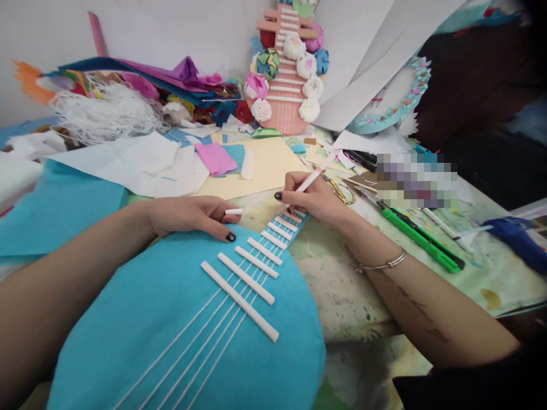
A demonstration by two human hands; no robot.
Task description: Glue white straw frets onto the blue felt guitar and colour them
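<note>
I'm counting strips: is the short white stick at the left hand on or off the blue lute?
Off: the left hand holds the short white stick, apart from the strips across the blue lute.

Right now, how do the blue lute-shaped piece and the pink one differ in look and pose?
The pink piece is ringed with flowers; none show on the blue piece. The blue piece slants beneath the left hand and right hand, while the pink piece stands upright behind them. Both have white crossbars and thin white strings.
</note>
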